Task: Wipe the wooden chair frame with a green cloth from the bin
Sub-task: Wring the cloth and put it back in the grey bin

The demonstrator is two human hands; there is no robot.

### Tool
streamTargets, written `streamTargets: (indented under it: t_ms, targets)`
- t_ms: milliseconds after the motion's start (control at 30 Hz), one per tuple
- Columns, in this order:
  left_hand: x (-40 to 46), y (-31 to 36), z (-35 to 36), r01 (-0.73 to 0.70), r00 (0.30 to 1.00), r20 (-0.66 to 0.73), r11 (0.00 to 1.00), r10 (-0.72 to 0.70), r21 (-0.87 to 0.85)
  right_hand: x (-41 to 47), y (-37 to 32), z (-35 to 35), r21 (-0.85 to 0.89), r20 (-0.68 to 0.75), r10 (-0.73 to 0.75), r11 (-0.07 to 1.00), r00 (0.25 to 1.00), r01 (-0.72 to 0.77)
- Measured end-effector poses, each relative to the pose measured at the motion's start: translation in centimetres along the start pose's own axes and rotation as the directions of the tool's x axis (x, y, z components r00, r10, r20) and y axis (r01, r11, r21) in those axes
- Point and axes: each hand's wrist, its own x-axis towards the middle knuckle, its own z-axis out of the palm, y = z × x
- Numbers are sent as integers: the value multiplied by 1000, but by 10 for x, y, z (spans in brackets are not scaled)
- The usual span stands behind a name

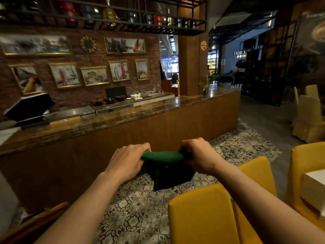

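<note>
Both hands, left hand (pixel 129 160) and right hand (pixel 197 155), grip the green cloth (pixel 165 169) stretched between them (its folds hanging below).

A restaurant or café: a long wood-fronted bar counter (pixel 158 110) with a till screen (pixel 28 108), framed paintings (pixel 65 74) on a brick wall (pixel 154 50), pots on an overhead rack (pixel 123 23), patterned floor tiles (pixel 140 217), yellow-covered dining chairs (pixel 202 217).

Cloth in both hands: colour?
Dark green cloth, plain, no pattern; head view.
</note>
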Motion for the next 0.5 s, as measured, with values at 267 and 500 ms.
streamTargets:
  t_ms: [267,500]
  targets:
    - [-7,-15,-39,21,998,-59,999,-19,29,17,-29,-17,55,-43,-56,997,997,59]
    - [-55,-54,-65,76,992,-103,995,-70,58,13,-94,-6,28,-6,-138,990,990,138]
